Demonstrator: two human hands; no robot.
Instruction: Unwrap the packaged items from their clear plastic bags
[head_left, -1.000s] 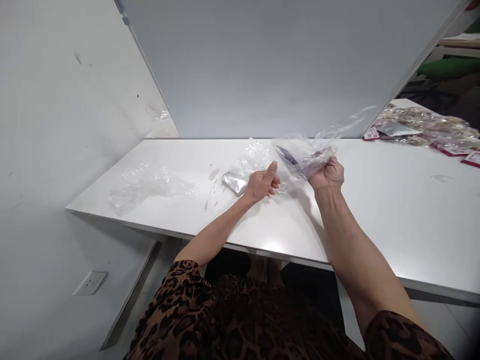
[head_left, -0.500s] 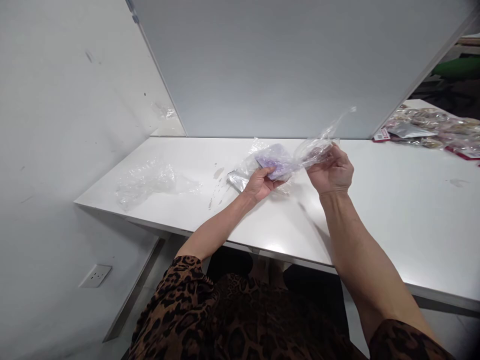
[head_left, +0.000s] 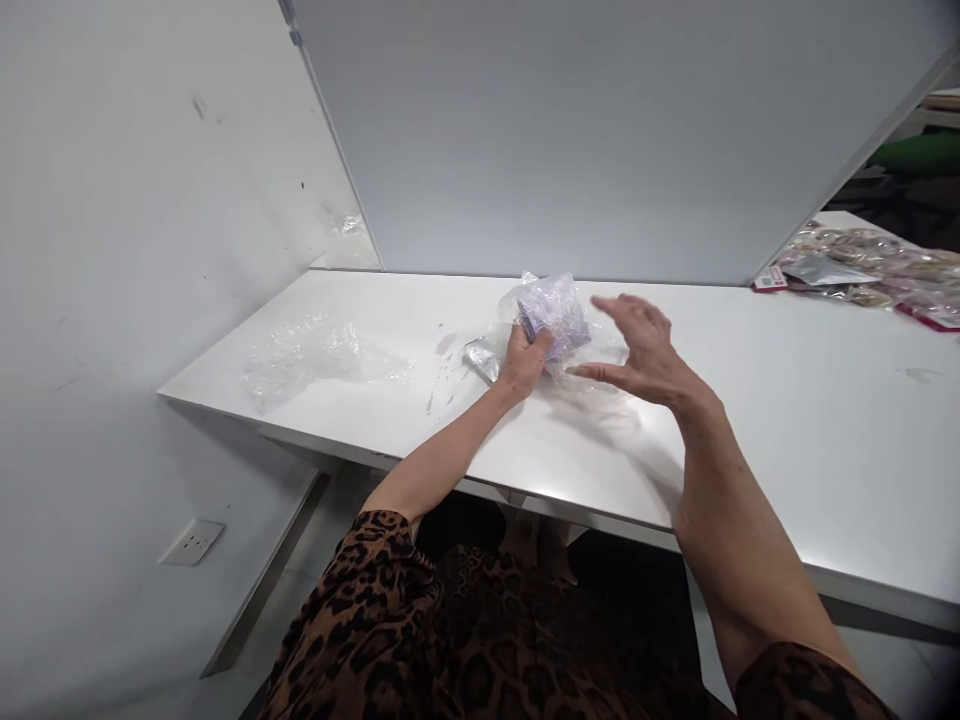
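Your left hand (head_left: pixel 527 357) is closed on the near edge of a flat, squarish purple packet (head_left: pixel 561 312), thumb on top; clear crinkled film (head_left: pixel 511 303) surrounds it. Your right hand (head_left: pixel 646 352), just right of the packet, is spread wide, thumb and fingers well apart, gripping nothing; thumb contact with the film: unclear. Left of your left hand: shiny silver packet (head_left: pixel 478 357) on the smooth white table (head_left: pixel 757 420), then crumpled transparent plastic (head_left: pixel 311 362). Far beyond your right hand: glossy bagged goods (head_left: pixel 862 262).
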